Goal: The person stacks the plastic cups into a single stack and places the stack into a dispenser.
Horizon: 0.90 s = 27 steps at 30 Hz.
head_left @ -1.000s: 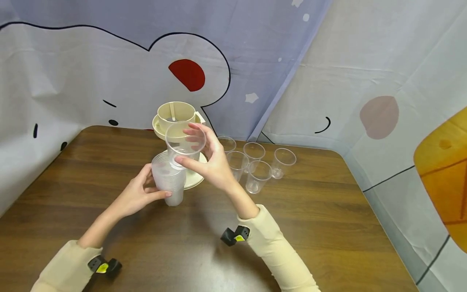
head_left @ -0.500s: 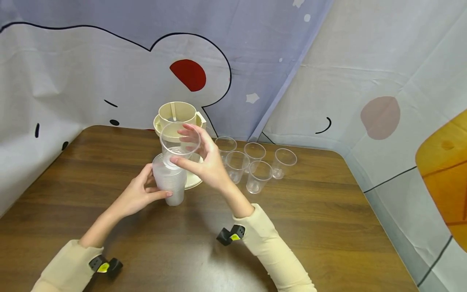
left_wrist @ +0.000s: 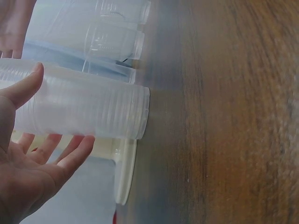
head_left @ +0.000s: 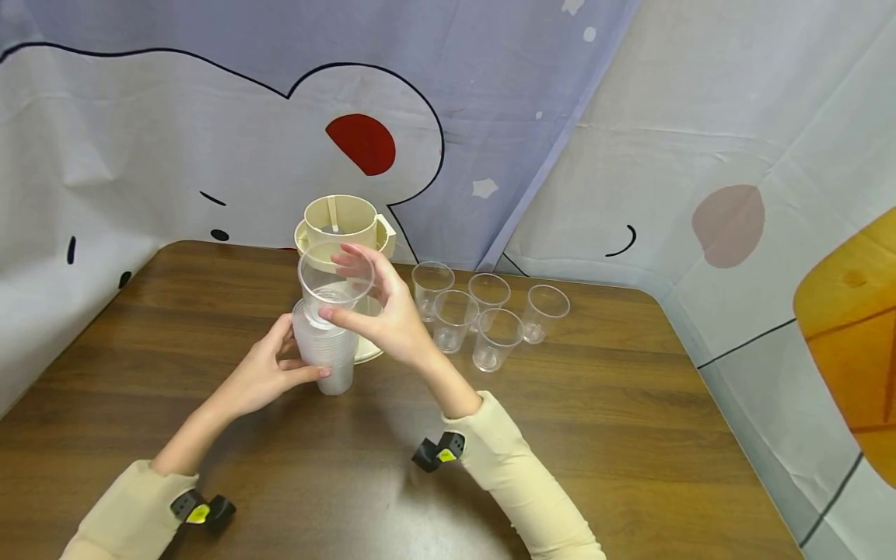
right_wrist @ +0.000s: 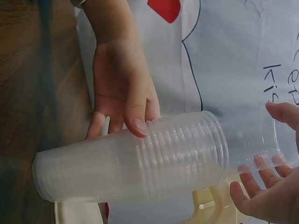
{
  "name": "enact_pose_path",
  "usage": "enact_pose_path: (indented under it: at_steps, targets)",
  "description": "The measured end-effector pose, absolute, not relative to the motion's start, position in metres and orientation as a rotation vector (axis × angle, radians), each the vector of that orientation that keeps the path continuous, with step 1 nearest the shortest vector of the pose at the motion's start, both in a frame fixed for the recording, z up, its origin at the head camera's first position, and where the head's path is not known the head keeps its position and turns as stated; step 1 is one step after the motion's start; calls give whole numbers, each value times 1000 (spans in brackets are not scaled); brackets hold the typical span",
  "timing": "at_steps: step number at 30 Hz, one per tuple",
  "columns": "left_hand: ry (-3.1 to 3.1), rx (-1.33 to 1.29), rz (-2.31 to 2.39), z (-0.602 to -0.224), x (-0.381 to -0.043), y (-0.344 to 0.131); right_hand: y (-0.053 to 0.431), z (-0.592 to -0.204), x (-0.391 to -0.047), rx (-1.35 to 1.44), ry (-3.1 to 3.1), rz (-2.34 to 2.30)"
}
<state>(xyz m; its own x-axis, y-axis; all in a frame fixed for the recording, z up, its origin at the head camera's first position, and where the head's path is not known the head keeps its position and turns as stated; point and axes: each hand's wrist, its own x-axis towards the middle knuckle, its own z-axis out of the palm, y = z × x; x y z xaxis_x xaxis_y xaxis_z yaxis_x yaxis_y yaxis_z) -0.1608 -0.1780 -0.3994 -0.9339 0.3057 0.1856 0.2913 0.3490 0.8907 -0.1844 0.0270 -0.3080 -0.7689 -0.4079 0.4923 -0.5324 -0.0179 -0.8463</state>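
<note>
A stack of nested clear plastic cups (head_left: 325,354) stands upright on the wooden table, and my left hand (head_left: 260,375) grips it with the thumb on one side and fingers on the other. My right hand (head_left: 381,311) holds a single clear plastic cup (head_left: 332,268) above the stack. The base of that cup sits inside the stack's mouth while most of its wall stays above the rims. In the right wrist view, the fingers of the right hand (right_wrist: 271,196) lie around the upper part of this cup.
A cream-coloured stand with a round holder (head_left: 341,214) and a round base (head_left: 371,348) is just behind the stack. To its right, several single clear cups (head_left: 490,338) stand upright in a group. A printed curtain (head_left: 266,155) hangs behind the table (head_left: 595,435).
My right hand has moved left and down with the cup, which has sunk lower into the stack's mouth. The left hand and the stack have stayed almost still.
</note>
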Motion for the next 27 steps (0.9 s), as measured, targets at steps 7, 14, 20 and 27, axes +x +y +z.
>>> enact_pose_path:
  at_steps: [7,14,20,27]
  targets:
    - [2575,579,1684,-399,-161,-178,26,-312,-185,1025,-2164,1923]
    - [2572,580,1674,-398,-160,-178,25,-318,-186,1030,-2210,1947]
    - [2572,581,1669,-396,-159,-178,25,-321,-187,1013,-2240,1934]
    - [2573,585,1669,-396,-159,-177,24,-324,-188,1016,-2254,1949]
